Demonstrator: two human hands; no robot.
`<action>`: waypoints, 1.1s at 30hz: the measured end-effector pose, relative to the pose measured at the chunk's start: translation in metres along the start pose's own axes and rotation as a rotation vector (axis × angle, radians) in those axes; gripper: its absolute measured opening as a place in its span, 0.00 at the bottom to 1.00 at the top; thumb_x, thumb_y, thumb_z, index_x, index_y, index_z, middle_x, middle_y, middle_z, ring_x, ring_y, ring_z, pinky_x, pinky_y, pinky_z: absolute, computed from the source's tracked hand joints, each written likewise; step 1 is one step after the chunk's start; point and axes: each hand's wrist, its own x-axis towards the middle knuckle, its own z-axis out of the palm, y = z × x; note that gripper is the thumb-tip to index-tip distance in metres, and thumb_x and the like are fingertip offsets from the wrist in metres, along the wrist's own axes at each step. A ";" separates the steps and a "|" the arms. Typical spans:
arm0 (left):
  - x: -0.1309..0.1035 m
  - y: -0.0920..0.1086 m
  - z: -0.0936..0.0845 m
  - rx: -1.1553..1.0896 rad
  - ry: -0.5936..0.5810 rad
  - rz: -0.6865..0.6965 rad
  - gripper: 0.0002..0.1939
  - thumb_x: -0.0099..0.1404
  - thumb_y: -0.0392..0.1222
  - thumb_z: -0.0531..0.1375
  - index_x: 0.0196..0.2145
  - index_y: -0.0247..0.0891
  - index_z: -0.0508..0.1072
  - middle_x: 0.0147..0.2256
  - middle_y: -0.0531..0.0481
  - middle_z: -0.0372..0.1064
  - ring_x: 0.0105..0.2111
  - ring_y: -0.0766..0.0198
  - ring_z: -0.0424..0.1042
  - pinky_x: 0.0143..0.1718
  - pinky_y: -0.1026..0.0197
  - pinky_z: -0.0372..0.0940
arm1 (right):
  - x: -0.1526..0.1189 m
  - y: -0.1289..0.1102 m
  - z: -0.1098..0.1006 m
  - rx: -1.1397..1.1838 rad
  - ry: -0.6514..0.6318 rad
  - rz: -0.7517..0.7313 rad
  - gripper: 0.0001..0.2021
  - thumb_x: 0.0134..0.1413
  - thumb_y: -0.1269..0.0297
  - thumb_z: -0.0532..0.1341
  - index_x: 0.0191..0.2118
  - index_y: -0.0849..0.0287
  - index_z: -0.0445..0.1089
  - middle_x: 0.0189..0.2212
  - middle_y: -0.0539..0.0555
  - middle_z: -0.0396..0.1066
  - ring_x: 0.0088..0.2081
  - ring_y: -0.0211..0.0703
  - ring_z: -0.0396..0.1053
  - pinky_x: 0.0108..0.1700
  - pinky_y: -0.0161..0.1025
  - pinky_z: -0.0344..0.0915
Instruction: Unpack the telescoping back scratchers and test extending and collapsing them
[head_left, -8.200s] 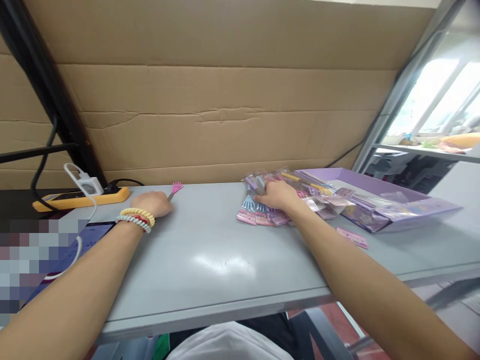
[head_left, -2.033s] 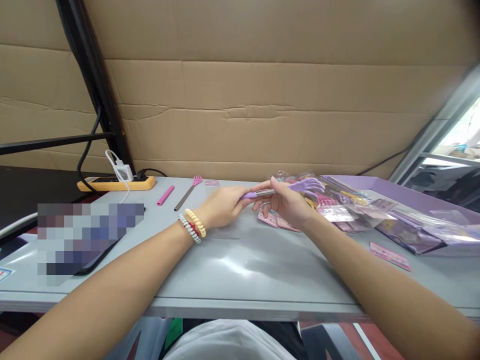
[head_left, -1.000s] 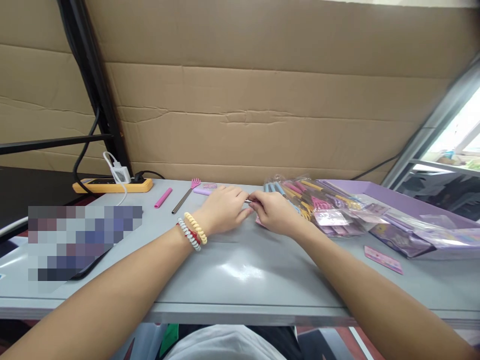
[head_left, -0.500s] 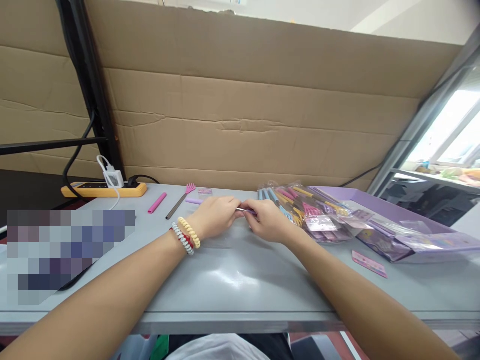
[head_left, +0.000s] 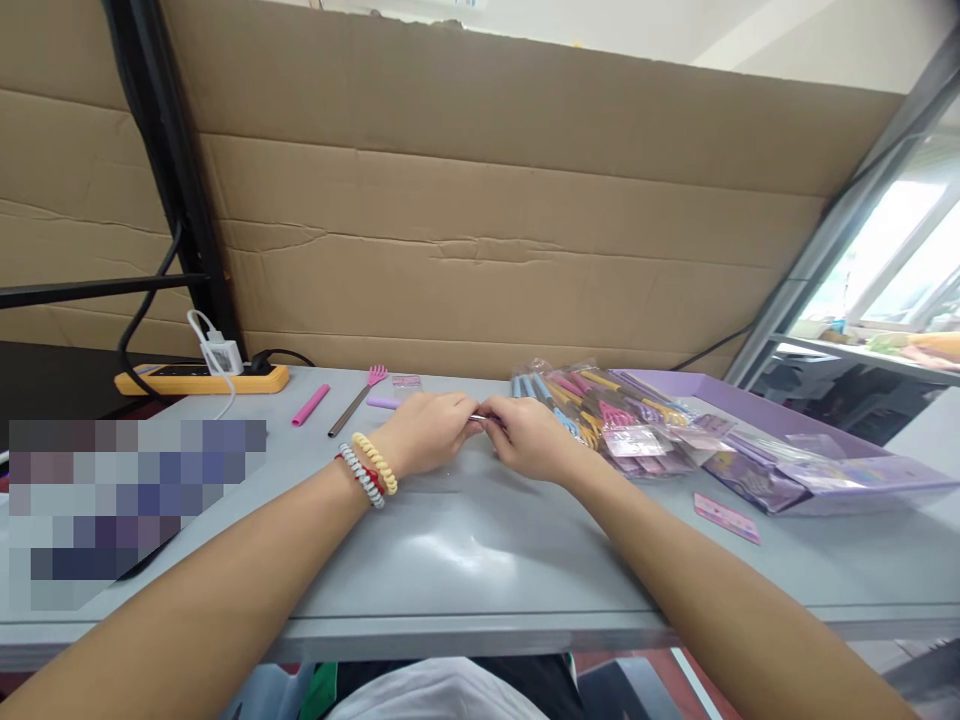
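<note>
While held low over the grey worktop [head_left: 465, 540], a thin metal rod [head_left: 478, 418] between left hand [head_left: 424, 432] and right hand [head_left: 529, 438], only a short shiny piece showing in the gap. Fingers of both hands pressed together on it, pinching from each end. Probably light and stiff, smooth and a little slippery; best gripped near the ends with the fingertips, not in the middle. Just behind the left hand, a purple sleeve [head_left: 382, 403] lying flat, near but apart. Further left, a pink sleeve [head_left: 310, 405] and a pink-headed rod [head_left: 357, 400]. Near the right hand, a pile of wrapped packs [head_left: 600, 415], then a purple tray [head_left: 810, 440]. At the back, a yellow power strip [head_left: 202, 379].
</note>
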 end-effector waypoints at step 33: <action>-0.014 -0.079 -0.031 0.185 0.003 -0.504 0.36 0.52 0.76 0.44 0.23 0.41 0.73 0.27 0.45 0.74 0.33 0.52 0.72 0.28 0.60 0.55 | -0.008 0.059 -0.057 0.124 -0.067 0.188 0.18 0.56 0.53 0.54 0.24 0.59 0.70 0.17 0.48 0.61 0.21 0.33 0.54 0.26 0.33 0.51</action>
